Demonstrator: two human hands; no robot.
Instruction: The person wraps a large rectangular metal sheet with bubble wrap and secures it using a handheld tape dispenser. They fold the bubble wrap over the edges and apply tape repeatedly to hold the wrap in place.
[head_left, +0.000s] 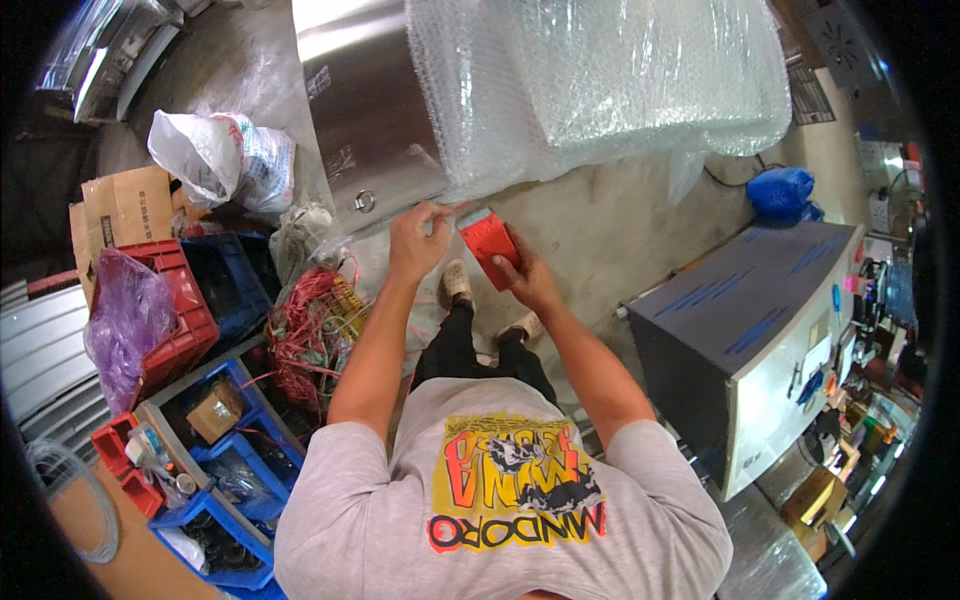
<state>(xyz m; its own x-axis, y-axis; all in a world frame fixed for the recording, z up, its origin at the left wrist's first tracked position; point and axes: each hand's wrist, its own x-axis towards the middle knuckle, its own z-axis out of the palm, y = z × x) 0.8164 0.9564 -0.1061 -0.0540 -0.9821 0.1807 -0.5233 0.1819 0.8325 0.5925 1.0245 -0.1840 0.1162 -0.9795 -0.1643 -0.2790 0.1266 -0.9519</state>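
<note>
My right hand (524,274) grips a red tape dispenser (487,240) held in front of me. My left hand (417,239) pinches the clear tape end just left of the dispenser, close to the lower edge of a bubble-wrap sheet (600,80). The bubble wrap covers a large stainless steel appliance (365,110) that stands ahead of me on the concrete floor. My feet in light shoes show below the hands.
A grey metal cabinet (745,330) stands to my right. On my left are red and blue plastic crates (195,300), a tangle of red wires (305,335), a purple bag, cardboard boxes and a white sack (225,155). A blue bag (780,192) lies far right.
</note>
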